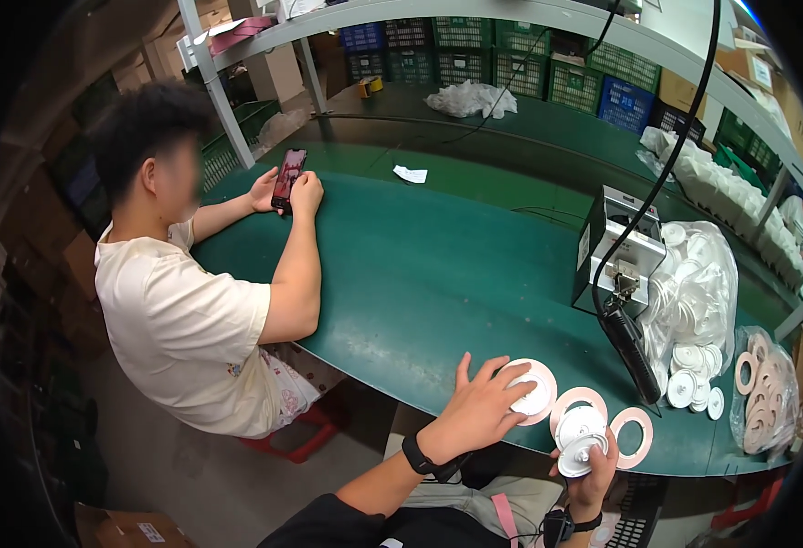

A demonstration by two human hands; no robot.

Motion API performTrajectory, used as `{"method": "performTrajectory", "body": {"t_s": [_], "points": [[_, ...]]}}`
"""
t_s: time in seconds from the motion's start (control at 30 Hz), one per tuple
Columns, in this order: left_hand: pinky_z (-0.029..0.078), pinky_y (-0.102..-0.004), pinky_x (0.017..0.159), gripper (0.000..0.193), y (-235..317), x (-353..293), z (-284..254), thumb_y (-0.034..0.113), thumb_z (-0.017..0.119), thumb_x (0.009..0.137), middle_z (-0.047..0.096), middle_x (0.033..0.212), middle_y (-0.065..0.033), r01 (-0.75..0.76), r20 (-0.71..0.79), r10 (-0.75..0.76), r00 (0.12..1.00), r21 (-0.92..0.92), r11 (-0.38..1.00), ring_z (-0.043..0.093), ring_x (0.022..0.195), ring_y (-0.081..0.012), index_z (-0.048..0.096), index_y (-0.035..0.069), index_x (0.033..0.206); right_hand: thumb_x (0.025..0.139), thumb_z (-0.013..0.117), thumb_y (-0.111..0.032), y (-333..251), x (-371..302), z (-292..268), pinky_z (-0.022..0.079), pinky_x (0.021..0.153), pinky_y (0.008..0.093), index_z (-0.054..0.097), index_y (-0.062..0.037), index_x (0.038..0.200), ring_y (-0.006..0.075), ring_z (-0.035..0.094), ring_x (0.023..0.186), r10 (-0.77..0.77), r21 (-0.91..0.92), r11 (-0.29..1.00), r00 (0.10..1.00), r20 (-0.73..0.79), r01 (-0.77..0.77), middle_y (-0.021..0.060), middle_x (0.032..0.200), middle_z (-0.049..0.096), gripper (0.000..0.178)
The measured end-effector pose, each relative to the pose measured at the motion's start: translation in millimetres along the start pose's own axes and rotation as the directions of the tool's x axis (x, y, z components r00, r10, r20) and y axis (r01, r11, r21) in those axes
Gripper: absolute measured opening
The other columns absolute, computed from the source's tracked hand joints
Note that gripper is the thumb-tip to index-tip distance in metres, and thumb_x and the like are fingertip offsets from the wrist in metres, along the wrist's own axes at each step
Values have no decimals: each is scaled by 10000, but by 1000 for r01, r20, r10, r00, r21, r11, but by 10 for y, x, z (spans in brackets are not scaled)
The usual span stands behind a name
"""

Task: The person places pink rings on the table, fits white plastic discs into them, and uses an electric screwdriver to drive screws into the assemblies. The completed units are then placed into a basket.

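Observation:
My left hand (pixel 476 408) reaches over the table edge, its fingers spread and resting on a white round disc (pixel 531 395) that lies inside a pale pink ring (pixel 546 373). In my right hand (pixel 595 477) is a white plastic disc (pixel 577 449) with a raised centre, gripped at its rim. Just beyond it, another white disc (pixel 579 422) overlaps a second pink ring (pixel 577 396). To the right of that hand lies a third pink ring (pixel 638 459), with no disc in its opening.
At right stand a grey metal device (pixel 613 247), a black handheld tool (pixel 630 352) on a cable, loose white discs (pixel 689 370) and bagged pink rings (pixel 764 402). On the left a seated person (pixel 182 301) holds a phone (pixel 289 178). Crates (pixel 548 78) line the back.

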State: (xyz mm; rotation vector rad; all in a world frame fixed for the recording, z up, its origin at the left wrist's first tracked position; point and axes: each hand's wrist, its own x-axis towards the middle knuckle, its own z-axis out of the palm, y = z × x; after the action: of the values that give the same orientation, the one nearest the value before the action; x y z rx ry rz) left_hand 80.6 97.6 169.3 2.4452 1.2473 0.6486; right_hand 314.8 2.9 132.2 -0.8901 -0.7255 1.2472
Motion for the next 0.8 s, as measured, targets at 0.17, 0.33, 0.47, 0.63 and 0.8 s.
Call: {"method": "performTrajectory", "body": {"t_s": [0.17,0.33,0.47,0.63,0.8], "points": [[217,-787,1128,513,-1,-22,97,290,749,904,480,1545,-67,-13,-24,15,1000,51,999,408,1448,-355,603,141,1372,944,606,-275,25,-2,-2,610,447,395,418,69,1420,352,742,715,-6,0,1000,999,-33,6,258,1024,690,616],[206,-795,1126,474,119,6,193,322,750,901,494,1515,-93,57,-104,-58,993,-12,998,405,1444,-373,606,95,1292,959,583,-263,37,-8,-10,598,436,382,409,42,1435,334,734,700,-20,16,1000,995,-97,22,245,1009,686,592],[215,-790,1127,472,228,3,271,321,764,884,512,1464,-122,124,-219,-137,966,-72,990,415,1431,-379,593,66,1243,962,587,-292,46,30,-77,611,458,414,394,47,1438,365,740,724,-30,-14,999,998,-50,29,272,1042,686,616],[224,-783,1127,479,261,-20,311,301,775,871,525,1409,-138,137,-265,-166,950,-124,983,427,1416,-382,579,46,1226,1088,544,-267,232,-13,-551,388,1137,568,467,56,1476,446,532,1314,-26,-212,977,995,-93,6,267,1487,516,511],[183,-788,1137,464,222,-45,347,349,737,918,503,1465,-121,127,-249,-156,956,-126,984,408,1434,-367,565,44,1223,1065,506,-162,515,33,-1266,423,1118,541,452,97,1468,460,526,1314,-370,-563,638,851,373,524,287,1469,518,482]]}}
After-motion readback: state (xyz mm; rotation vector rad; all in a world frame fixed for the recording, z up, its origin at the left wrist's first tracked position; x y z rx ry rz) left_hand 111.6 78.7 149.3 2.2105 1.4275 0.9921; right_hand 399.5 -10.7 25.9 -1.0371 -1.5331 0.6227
